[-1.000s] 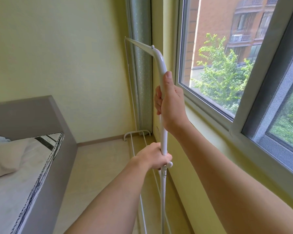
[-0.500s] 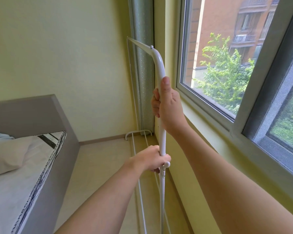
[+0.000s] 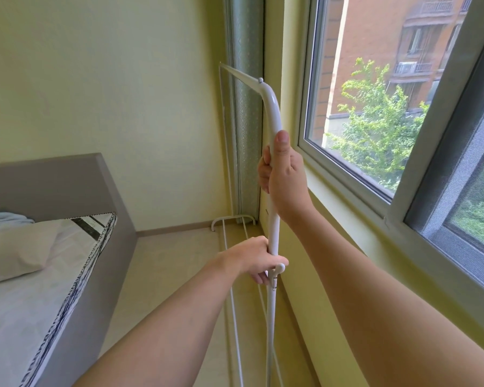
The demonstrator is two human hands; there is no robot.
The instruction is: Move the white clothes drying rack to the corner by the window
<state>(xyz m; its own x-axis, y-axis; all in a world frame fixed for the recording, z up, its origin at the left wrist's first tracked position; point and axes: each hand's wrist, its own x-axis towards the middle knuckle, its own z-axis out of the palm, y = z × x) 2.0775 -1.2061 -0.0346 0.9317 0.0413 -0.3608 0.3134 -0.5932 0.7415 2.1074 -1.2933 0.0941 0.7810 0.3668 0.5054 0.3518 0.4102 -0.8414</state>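
Observation:
The white clothes drying rack (image 3: 271, 107) stands upright along the wall under the window (image 3: 375, 101). Its far end reaches the corner beside a green curtain (image 3: 245, 113), and its far foot (image 3: 232, 219) rests on the floor there. My right hand (image 3: 284, 177) is wrapped around the near upright tube, thumb pointing up. My left hand (image 3: 259, 259) grips the same tube lower down, just above a small white knob (image 3: 280, 268). The thin lower rails (image 3: 231, 289) run along the floor toward the corner.
A grey bed (image 3: 101, 233) with a white pillow (image 3: 20, 247) and a patterned mattress edge fills the left side. A strip of pale floor (image 3: 165, 275) lies between the bed and the rack. The yellow wall below the window sill sits close on the right.
The view has shifted slightly, so the rack and both hands sit a little lower and to the right in the frame. Both grips are unchanged.

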